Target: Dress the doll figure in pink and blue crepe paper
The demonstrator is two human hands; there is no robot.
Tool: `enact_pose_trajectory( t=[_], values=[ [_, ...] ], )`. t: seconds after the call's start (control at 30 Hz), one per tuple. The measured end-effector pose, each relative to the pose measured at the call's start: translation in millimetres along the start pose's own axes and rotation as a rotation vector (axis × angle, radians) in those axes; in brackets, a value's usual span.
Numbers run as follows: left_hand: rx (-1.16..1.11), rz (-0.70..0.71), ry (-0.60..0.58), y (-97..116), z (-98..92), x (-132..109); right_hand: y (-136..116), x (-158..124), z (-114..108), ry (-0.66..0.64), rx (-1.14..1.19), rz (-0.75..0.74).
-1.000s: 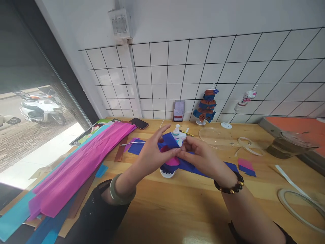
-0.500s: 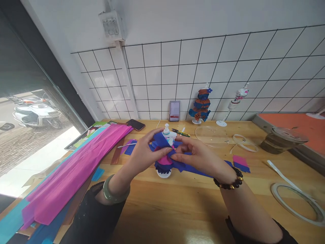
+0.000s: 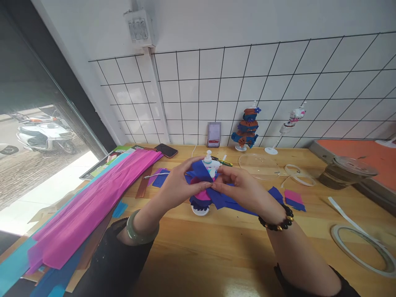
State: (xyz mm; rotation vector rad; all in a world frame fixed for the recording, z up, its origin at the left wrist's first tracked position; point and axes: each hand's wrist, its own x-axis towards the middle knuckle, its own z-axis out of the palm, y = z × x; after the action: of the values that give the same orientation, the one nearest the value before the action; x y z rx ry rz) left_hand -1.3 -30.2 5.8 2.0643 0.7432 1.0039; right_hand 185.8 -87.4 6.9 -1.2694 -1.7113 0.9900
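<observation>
My left hand (image 3: 179, 187) and my right hand (image 3: 243, 187) meet above the wooden table (image 3: 216, 255), both pinching a strip of dark blue crepe paper (image 3: 201, 171). The strip wraps around a small figure on a white round base (image 3: 199, 211), over a pink layer (image 3: 203, 194). The figure's white top (image 3: 208, 156) sticks up just behind my fingers. The blue paper's loose end (image 3: 275, 193) trails right under my right wrist. My hands hide most of the figure.
Long pink crepe sheets (image 3: 93, 206) over cyan and blue ones lie at left. A phone (image 3: 166, 150), a finished blue-and-brown figure (image 3: 247, 128), a bare white stand (image 3: 287, 123), tape rolls (image 3: 361, 247), pink and blue scraps (image 3: 293, 200) and a glass lid (image 3: 349, 169) sit around.
My hands stay together on the blue paper at the figure, shifting it slightly; the fingers have closed tighter on the strip. The view has swayed a little.
</observation>
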Motion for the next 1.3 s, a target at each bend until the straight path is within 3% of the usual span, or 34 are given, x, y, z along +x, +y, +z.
enact_pose_trajectory(
  t=[0.47,0.67,0.8,1.1,1.3],
  values=[
    [-0.008,0.015,-0.032,-1,2.9,-1,-3,-5,-4,-0.054,-0.009,0.045],
    [-0.059,0.031,-0.048,2,2.2,-1,-2,-5,-6,-0.016,-0.162,0.02],
    [-0.1,-0.039,-0.026,6,-0.8,-2,-2,-6,-6,0.002,-0.236,-0.036],
    [0.063,-0.025,0.039,17,-3.4,-6,-8,-10,2,0.041,-0.349,-0.042],
    [0.052,0.008,0.035,17,-3.5,-6,-8,-11,4,0.027,-0.334,-0.022]
  ],
)
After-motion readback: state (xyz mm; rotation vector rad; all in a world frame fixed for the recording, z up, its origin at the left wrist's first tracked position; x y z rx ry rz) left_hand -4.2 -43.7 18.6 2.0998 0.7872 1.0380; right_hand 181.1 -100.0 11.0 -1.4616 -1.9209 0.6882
